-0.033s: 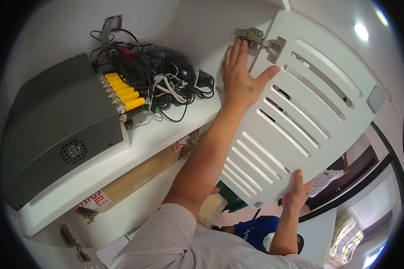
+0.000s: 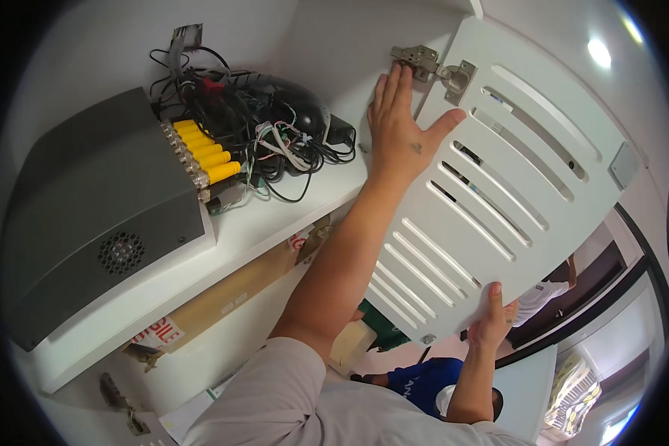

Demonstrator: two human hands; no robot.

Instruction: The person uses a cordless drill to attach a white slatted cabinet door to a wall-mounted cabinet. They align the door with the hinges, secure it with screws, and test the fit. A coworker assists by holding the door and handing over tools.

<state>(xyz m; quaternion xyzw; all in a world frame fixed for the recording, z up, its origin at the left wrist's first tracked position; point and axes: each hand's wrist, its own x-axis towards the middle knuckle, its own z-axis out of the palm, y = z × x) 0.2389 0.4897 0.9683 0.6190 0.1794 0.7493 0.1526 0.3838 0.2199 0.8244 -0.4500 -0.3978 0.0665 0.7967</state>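
A white slotted cabinet door (image 2: 490, 193) stands swung out on the right. A metal hinge (image 2: 420, 61) joins its upper part to the cabinet's side wall (image 2: 349, 44). My left hand (image 2: 405, 137) lies flat on that wall just below the hinge, fingers stretched, thumb spread toward the door's edge. At the door's lower right, my right hand (image 2: 492, 320) grips the edge; the thumb shows on the slotted face and most fingers are hidden. A second metal plate (image 2: 623, 165) is fixed near the door's far right edge.
On the white shelf (image 2: 275, 215) sit a dark grey box-shaped device (image 2: 104, 193) with yellow connectors (image 2: 204, 152) and a tangle of cables (image 2: 275, 134). Below lies a long cardboard box (image 2: 230, 290). Another hinge (image 2: 126, 405) shows lower left. A person in blue (image 2: 431, 386) is below; another person's white sleeve (image 2: 539, 301) shows behind the door.
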